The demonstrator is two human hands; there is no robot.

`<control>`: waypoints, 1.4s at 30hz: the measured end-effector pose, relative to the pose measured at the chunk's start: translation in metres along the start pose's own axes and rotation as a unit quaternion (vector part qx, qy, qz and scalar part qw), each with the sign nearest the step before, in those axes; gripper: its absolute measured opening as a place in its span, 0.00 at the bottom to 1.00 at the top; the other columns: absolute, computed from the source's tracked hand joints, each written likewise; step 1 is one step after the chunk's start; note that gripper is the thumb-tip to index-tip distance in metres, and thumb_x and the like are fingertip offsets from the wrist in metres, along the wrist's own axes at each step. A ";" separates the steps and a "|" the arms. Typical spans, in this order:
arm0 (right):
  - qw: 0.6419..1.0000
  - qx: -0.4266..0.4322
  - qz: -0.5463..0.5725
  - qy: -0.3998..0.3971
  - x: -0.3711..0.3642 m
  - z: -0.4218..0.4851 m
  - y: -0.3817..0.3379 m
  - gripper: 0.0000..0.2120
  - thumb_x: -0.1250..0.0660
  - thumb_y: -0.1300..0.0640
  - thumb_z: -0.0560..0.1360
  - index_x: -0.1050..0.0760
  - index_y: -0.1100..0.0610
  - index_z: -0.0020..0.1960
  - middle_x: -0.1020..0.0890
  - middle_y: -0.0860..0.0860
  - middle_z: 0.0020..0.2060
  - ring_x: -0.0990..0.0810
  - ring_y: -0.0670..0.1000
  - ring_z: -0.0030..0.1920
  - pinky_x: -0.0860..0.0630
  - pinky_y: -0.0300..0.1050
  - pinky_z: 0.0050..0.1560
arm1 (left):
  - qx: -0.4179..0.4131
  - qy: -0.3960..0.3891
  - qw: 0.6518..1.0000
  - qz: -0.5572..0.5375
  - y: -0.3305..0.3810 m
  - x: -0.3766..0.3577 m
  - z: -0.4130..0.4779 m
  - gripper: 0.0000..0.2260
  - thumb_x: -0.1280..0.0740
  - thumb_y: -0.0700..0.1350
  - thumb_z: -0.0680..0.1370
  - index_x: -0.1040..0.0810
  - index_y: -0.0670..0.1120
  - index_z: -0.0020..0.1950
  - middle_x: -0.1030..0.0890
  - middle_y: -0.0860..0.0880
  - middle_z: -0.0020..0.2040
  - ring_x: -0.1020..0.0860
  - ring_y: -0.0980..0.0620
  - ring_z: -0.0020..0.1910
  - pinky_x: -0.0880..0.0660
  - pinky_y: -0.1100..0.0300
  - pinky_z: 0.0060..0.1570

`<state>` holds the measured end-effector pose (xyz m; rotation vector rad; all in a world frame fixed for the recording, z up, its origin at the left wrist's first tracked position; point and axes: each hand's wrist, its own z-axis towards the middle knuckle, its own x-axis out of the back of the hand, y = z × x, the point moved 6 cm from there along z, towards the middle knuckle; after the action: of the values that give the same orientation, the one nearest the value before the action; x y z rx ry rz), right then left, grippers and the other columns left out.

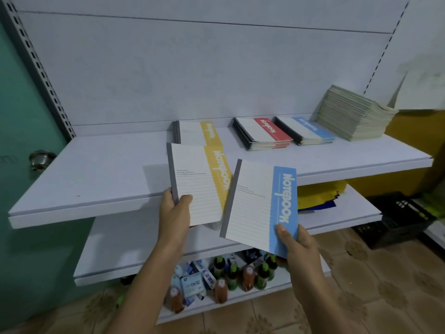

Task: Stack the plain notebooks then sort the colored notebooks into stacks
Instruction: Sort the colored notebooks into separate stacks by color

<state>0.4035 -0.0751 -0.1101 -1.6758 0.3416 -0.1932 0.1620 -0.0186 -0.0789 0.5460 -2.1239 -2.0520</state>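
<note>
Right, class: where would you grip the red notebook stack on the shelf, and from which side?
Its near short edge, at the spine corner, from the front, probably. The red notebook stack lies flat on the shelf; the blue stack sits close on its right and the back panel stands behind it, so the front is open.

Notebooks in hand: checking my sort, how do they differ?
The yellow notebook has a yellow band, the blue notebook a blue one. The left hand grips the yellow notebook; the right hand holds the blue notebook, tilted more, overlapping it. Both have grey spines and lined white covers.
</note>
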 end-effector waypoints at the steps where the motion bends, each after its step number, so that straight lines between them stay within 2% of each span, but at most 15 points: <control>1: 1.000 0.002 0.005 -0.001 -0.003 0.006 -0.002 0.06 0.37 0.57 0.79 0.25 0.52 0.55 0.18 0.50 0.44 0.21 0.48 0.40 0.28 0.41 0.34 | -0.012 0.004 1.000 0.009 0.004 0.000 0.010 0.08 0.40 0.39 0.80 0.27 0.52 0.51 0.19 0.51 0.51 0.21 0.53 0.50 0.23 0.52 0.51; 5: 1.000 0.020 0.010 -0.010 -0.020 0.032 -0.015 0.06 0.37 0.56 0.79 0.25 0.49 0.54 0.18 0.49 0.42 0.22 0.50 0.39 0.26 0.44 0.34 | -0.057 0.013 0.997 0.044 0.024 -0.004 0.067 0.05 0.39 0.42 0.80 0.28 0.50 0.54 0.21 0.53 0.50 0.22 0.53 0.50 0.24 0.55 0.49; 8: 0.999 0.032 -0.009 -0.018 -0.033 0.059 -0.026 0.05 0.37 0.57 0.79 0.25 0.53 0.53 0.20 0.52 0.37 0.25 0.49 0.32 0.28 0.43 0.29 | -0.072 0.012 0.994 0.078 0.034 -0.018 0.114 0.10 0.35 0.40 0.77 0.31 0.48 0.57 0.22 0.51 0.53 0.23 0.51 0.51 0.25 0.57 0.48; 11: 0.998 0.044 -0.033 -0.031 -0.051 0.093 -0.040 0.05 0.37 0.57 0.79 0.25 0.57 0.52 0.22 0.52 0.34 0.28 0.48 0.28 0.30 0.40 0.25 | -0.079 0.013 0.989 0.125 0.038 -0.035 0.158 0.10 0.35 0.39 0.77 0.33 0.48 0.56 0.24 0.51 0.52 0.25 0.53 0.47 0.29 0.64 0.38; 13: 0.998 0.046 -0.036 -0.033 -0.065 0.117 -0.048 0.04 0.36 0.57 0.78 0.25 0.57 0.51 0.22 0.52 0.34 0.28 0.48 0.30 0.29 0.40 0.27 | -0.083 0.019 0.985 0.153 0.038 -0.041 0.185 0.10 0.36 0.39 0.78 0.34 0.48 0.55 0.25 0.52 0.52 0.26 0.52 0.46 0.30 0.63 0.36; 16: 0.997 0.052 -0.027 -0.046 -0.090 0.147 -0.056 0.04 0.36 0.56 0.78 0.25 0.56 0.50 0.21 0.52 0.34 0.25 0.48 0.29 0.28 0.44 0.30 | -0.074 0.034 0.972 0.219 0.030 -0.043 0.224 0.09 0.36 0.41 0.77 0.33 0.46 0.55 0.24 0.48 0.55 0.25 0.47 0.51 0.27 0.55 0.46; 20: 0.996 0.058 -0.029 -0.057 -0.113 0.170 -0.057 0.03 0.36 0.56 0.78 0.25 0.53 0.51 0.18 0.46 0.31 0.23 0.45 0.26 0.26 0.41 0.28 | -0.099 0.087 0.894 0.428 0.013 -0.039 0.255 0.20 0.33 0.49 0.75 0.31 0.44 0.64 0.29 0.45 0.65 0.33 0.43 0.64 0.34 0.46 0.59; 23: 0.998 0.047 -0.041 -0.029 -0.121 0.184 -0.052 0.04 0.35 0.53 0.77 0.26 0.50 0.51 0.17 0.46 0.35 0.21 0.47 0.29 0.23 0.41 0.31 | -0.123 0.100 0.915 0.372 0.009 -0.036 0.262 0.28 0.32 0.50 0.74 0.36 0.45 0.71 0.32 0.46 0.69 0.37 0.44 0.68 0.38 0.46 0.62; 26: 0.998 0.043 -0.052 -0.012 -0.128 0.193 -0.048 0.07 0.35 0.53 0.77 0.27 0.51 0.55 0.18 0.50 0.41 0.21 0.48 0.35 0.23 0.39 0.31 | -0.182 0.097 0.931 0.303 0.016 -0.034 0.264 0.24 0.34 0.51 0.75 0.32 0.46 0.69 0.32 0.46 0.70 0.36 0.44 0.69 0.37 0.46 0.64; 27: 0.997 0.043 -0.056 -0.013 -0.132 0.196 -0.047 0.08 0.35 0.53 0.77 0.27 0.51 0.56 0.18 0.51 0.41 0.21 0.48 0.36 0.23 0.39 0.31 | -0.220 0.099 0.911 0.334 0.020 -0.035 0.262 0.21 0.36 0.52 0.75 0.29 0.47 0.66 0.31 0.46 0.70 0.35 0.44 0.69 0.37 0.45 0.64; 30: 0.997 0.047 -0.055 -0.009 -0.140 0.203 -0.046 0.06 0.35 0.54 0.77 0.27 0.51 0.54 0.18 0.49 0.40 0.21 0.48 0.35 0.22 0.37 0.29 | -0.375 0.116 0.796 0.460 0.031 -0.044 0.248 0.13 0.38 0.49 0.75 0.21 0.49 0.55 0.27 0.47 0.67 0.32 0.46 0.66 0.36 0.46 0.61; 32: 0.998 0.048 -0.044 -0.004 -0.143 0.208 -0.046 0.05 0.35 0.53 0.77 0.27 0.49 0.53 0.18 0.48 0.40 0.21 0.49 0.36 0.23 0.36 0.28 | -0.444 0.098 0.753 0.475 0.033 -0.050 0.240 0.10 0.38 0.47 0.76 0.19 0.48 0.51 0.21 0.48 0.60 0.26 0.47 0.60 0.34 0.49 0.58; 35: 0.998 0.049 -0.039 0.006 -0.145 0.212 -0.044 0.07 0.35 0.53 0.77 0.27 0.50 0.54 0.18 0.48 0.41 0.20 0.49 0.38 0.25 0.35 0.27 | -0.428 0.045 0.735 0.524 0.023 -0.057 0.244 0.08 0.37 0.46 0.75 0.19 0.48 0.48 0.17 0.50 0.49 0.21 0.47 0.50 0.30 0.51 0.52; 38: 0.996 0.059 -0.058 0.013 -0.146 0.216 -0.039 0.09 0.35 0.52 0.77 0.28 0.51 0.56 0.19 0.49 0.44 0.20 0.49 0.41 0.25 0.35 0.27 | -0.377 0.023 0.746 0.549 0.016 -0.058 0.254 0.05 0.35 0.45 0.75 0.20 0.47 0.45 0.18 0.50 0.44 0.21 0.47 0.45 0.28 0.53 0.47; 42: 0.994 0.080 -0.080 0.002 -0.149 0.216 -0.037 0.03 0.35 0.52 0.76 0.29 0.47 0.49 0.19 0.47 0.44 0.19 0.49 0.41 0.23 0.36 0.29 | -0.392 0.041 0.750 0.531 0.020 -0.059 0.256 0.13 0.44 0.48 0.78 0.20 0.46 0.46 0.17 0.49 0.46 0.20 0.47 0.47 0.28 0.50 0.54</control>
<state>0.3370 0.1807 -0.0925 -1.5452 0.1898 -0.3343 0.1252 0.2416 -0.0664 -0.5713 -0.8535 -1.7886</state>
